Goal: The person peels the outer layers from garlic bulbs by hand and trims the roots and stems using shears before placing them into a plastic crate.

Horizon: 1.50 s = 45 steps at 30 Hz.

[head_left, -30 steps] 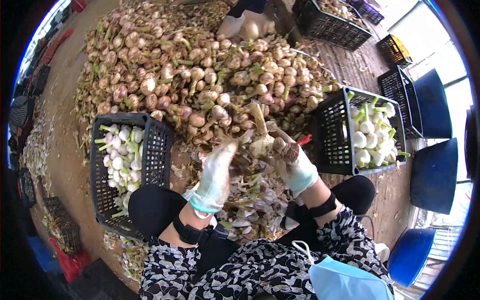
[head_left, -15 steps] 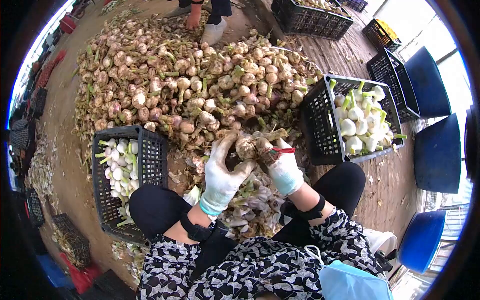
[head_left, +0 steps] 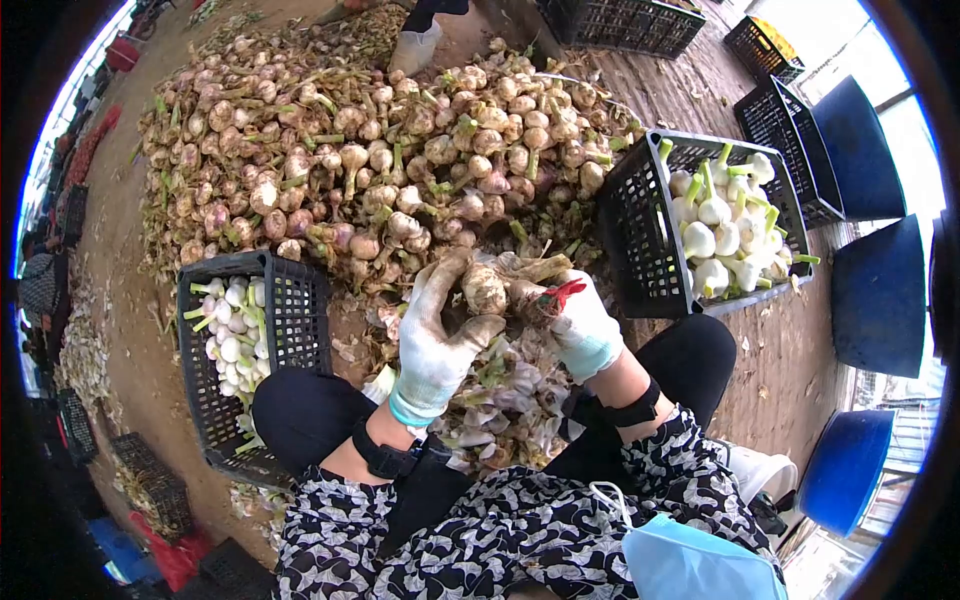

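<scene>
My left hand, in a soiled white glove with a teal cuff, grips an unpeeled garlic bulb by its left side. The bulb is brown and dirty, with a stem pointing right. My right hand, gloved too with a red strip tied at the fingers, presses closed against the bulb's right side; its fingertips are partly hidden. Below both hands lie loose garlic skins between my knees. Just beyond them spreads a large heap of unpeeled garlic.
A black crate of white garlic stands at my left knee, another crate at my right. Blue tubs and more black crates line the right side. A person's foot is behind the heap.
The view has shifted slightly. Both hands stay on the same garlic bulb, which has turned a little. The other person's hand at the far side has moved out of its earlier place.
</scene>
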Available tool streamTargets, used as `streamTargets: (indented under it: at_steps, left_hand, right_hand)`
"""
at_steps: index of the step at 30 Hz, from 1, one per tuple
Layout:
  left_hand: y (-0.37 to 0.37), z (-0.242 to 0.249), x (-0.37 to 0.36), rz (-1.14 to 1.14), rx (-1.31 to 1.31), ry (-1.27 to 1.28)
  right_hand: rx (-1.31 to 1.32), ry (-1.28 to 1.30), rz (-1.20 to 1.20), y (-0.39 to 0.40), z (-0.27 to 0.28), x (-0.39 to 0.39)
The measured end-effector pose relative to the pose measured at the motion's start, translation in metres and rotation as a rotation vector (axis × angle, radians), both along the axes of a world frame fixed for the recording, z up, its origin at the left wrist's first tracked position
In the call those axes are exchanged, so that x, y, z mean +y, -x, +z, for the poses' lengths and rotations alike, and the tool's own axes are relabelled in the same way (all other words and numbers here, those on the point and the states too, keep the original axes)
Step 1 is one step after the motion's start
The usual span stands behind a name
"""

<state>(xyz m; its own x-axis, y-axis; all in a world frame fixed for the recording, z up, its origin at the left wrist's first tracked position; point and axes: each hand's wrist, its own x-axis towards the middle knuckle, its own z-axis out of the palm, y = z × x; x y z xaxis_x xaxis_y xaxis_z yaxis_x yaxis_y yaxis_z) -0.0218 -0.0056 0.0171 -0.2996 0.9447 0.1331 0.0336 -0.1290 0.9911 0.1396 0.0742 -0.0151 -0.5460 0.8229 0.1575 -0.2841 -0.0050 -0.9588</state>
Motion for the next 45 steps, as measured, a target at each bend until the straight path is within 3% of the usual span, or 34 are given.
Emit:
streamTargets:
  at_steps: [1, 2, 4, 5, 7, 11, 13, 14, 16, 17, 18, 20, 21, 22, 24, 25, 26, 28, 30, 33, 35, 37, 40, 42, 44, 45]
  left_hand:
    - [0.001, -0.002, 0.0, -0.031, 0.071, -0.002]
    - [0.001, -0.004, 0.0, -0.033, 0.071, -0.001]
    - [0.0, -0.004, -0.001, -0.038, 0.031, 0.03]
    - [-0.001, -0.001, 0.0, -0.042, 0.032, 0.032]
    - [-0.001, 0.009, 0.006, 0.037, -0.402, 0.088]
    - [0.005, 0.005, 0.004, 0.069, -0.382, 0.066]
    - [0.005, -0.002, 0.002, 0.097, 0.124, -0.055]
    - [0.003, -0.003, 0.001, 0.092, 0.124, -0.053]
    - [-0.001, 0.001, 0.002, 0.115, 0.398, -0.227]
    - [-0.003, 0.005, 0.003, 0.101, 0.414, -0.261]
    - [-0.002, 0.003, 0.004, 0.1, 0.414, -0.26]
    - [-0.001, -0.002, 0.005, 0.091, 0.35, -0.17]
    - [-0.005, 0.003, 0.002, 0.068, -0.14, 0.038]
    - [-0.007, 0.012, 0.001, 0.035, -0.393, 0.089]
    - [-0.006, 0.003, 0.001, 0.021, -0.654, 0.066]
    - [-0.006, -0.003, 0.001, 0.064, -0.492, 0.115]
    - [-0.005, -0.011, 0.0, 0.066, -0.492, 0.114]
    - [-0.005, -0.014, 0.002, 0.04, -0.908, 0.208]
    - [-0.009, -0.01, 0.0, 0.084, -0.94, 0.292]
    - [-0.008, -0.012, 0.002, 0.094, -1.04, 0.372]
    - [-0.004, -0.016, 0.0, 0.063, -0.977, 0.382]
    - [-0.003, -0.02, -0.003, 0.065, -0.691, 0.36]
    - [0.0, -0.015, -0.005, 0.005, -0.566, 0.365]
    - [-0.002, -0.02, -0.008, -0.017, -0.449, 0.375]
    - [-0.005, -0.011, -0.01, -0.071, 0.012, 0.045]
    - [0.004, -0.016, -0.005, -0.105, -0.377, 0.382]
  right_hand:
    - [-0.253, 0.033, 0.026, -0.004, 0.017, 0.001]
    - [-0.252, 0.035, 0.024, -0.008, 0.01, 0.005]
    - [-0.375, -0.439, 0.079, -0.008, 0.002, 0.011]
    - [-0.374, -0.436, 0.075, -0.01, 0.002, 0.005]
    - [0.324, 0.477, 0.186, 0.002, 0.041, -0.013]
    - [0.332, 0.446, 0.304, -0.002, 0.028, -0.006]
    - [0.255, 0.544, 0.165, -0.004, 0.027, -0.007]
    - [0.256, 0.546, 0.161, -0.006, 0.023, -0.005]
    - [-0.1, 0.222, 0.143, -0.008, 0.019, -0.001]
    - [-0.155, 0.383, -0.001, 0.004, 0.014, -0.01]
    - [-0.155, 0.384, -0.002, 0.007, 0.014, -0.011]
    - [-0.138, 0.37, 0.0, 0.011, 0.014, -0.012]
    - [-0.388, 0.191, -0.025, 0.012, 0.037, -0.014]
    - [-0.291, 0.216, -0.033, 0.015, 0.034, -0.019]
    - [-0.511, -0.374, -0.133, 0.017, 0.034, -0.018]
    - [-0.51, -0.372, -0.131, 0.017, 0.031, -0.018]
    - [-0.51, -0.441, -0.152, 0.018, 0.026, -0.016]
    - [-0.508, -0.513, -0.172, 0.017, 0.021, -0.011]
    - [-0.358, -0.544, -0.113, 0.013, 0.018, -0.008]
    - [-0.356, -0.479, -0.086, 0.014, 0.001, -0.009]
    - [-0.362, -0.448, -0.07, 0.008, -0.002, -0.006]
    - [-0.185, 0.52, 0.315, -0.004, 0.003, -0.002]
    - [0.006, 0.394, 0.308, 0.006, 0.021, -0.014]
    - [0.018, 0.337, 0.232, 0.007, 0.0, -0.015]
    - [-0.396, 0.25, 0.111, 0.008, -0.006, -0.014]
    - [-0.48, 0.161, 0.076, 0.007, 0.006, -0.013]
